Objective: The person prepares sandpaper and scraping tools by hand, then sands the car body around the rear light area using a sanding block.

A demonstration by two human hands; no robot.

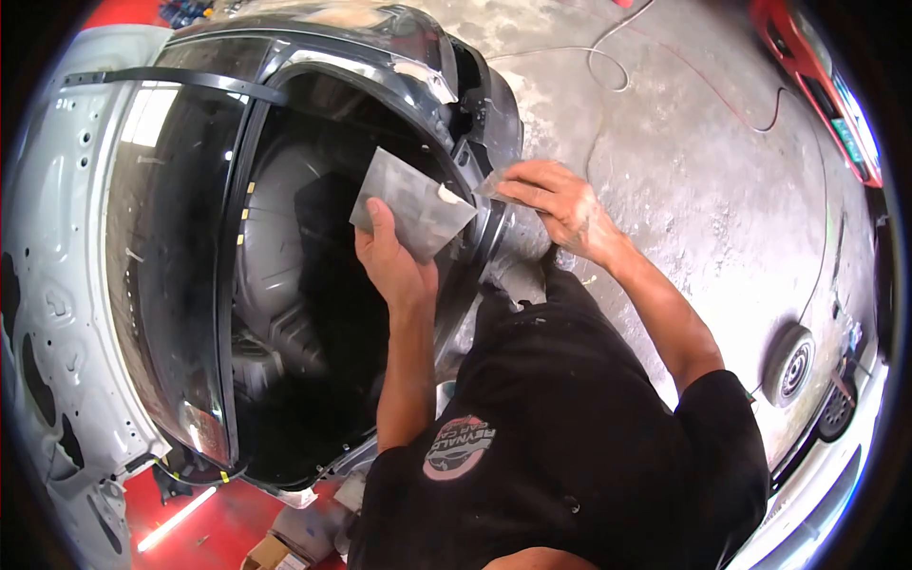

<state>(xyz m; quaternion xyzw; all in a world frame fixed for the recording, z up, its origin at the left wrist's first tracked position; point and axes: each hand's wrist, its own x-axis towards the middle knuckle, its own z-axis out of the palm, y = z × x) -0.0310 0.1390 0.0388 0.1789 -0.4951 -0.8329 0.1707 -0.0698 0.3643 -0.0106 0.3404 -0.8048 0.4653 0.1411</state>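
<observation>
Grey plate (407, 209) sits clamped in the grip of the left hand (397, 270), pale paste (450, 195) near its corner; the right hand's (572, 211) grip is closed on a thin spreader (490, 183); excess tilt could drop paste onto the car body (332, 52)

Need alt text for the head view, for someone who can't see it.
Left hand holds a flat gray plate with a pale dab near one corner; right hand pinches a thin flat spreader beside it. Below them is a dark car body with a large opening; concrete floor lies right.
</observation>
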